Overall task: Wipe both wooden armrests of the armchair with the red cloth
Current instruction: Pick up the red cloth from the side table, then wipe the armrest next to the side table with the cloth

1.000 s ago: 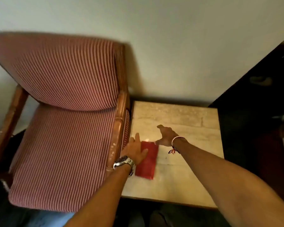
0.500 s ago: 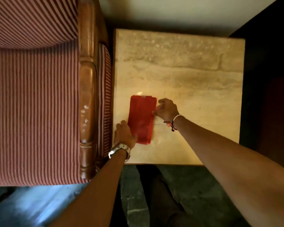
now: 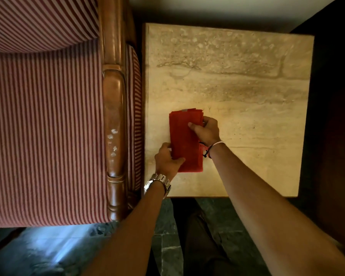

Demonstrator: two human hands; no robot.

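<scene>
A folded red cloth (image 3: 182, 134) lies on the stone side table (image 3: 237, 80), near its left front part. My left hand (image 3: 166, 160), with a metal watch on the wrist, grips the cloth's near left corner, thumb on top. My right hand (image 3: 206, 130) pinches the cloth's right edge, thumb on the fabric and fingers curled under. The armchair's right wooden armrest (image 3: 114, 120) runs front to back just left of the table, with pale chips in its varnish. The other armrest is out of view.
The armchair's red striped seat (image 3: 44, 136) and backrest fill the left side. A narrow gap separates armrest and table. Dark tiled floor (image 3: 167, 236) and my leg lie below the table's front edge. A pale wall runs along the top.
The view has tilted down over the table. My left hand slid from beside the cloth onto its near corner, and my right hand closed further onto the cloth's right edge.
</scene>
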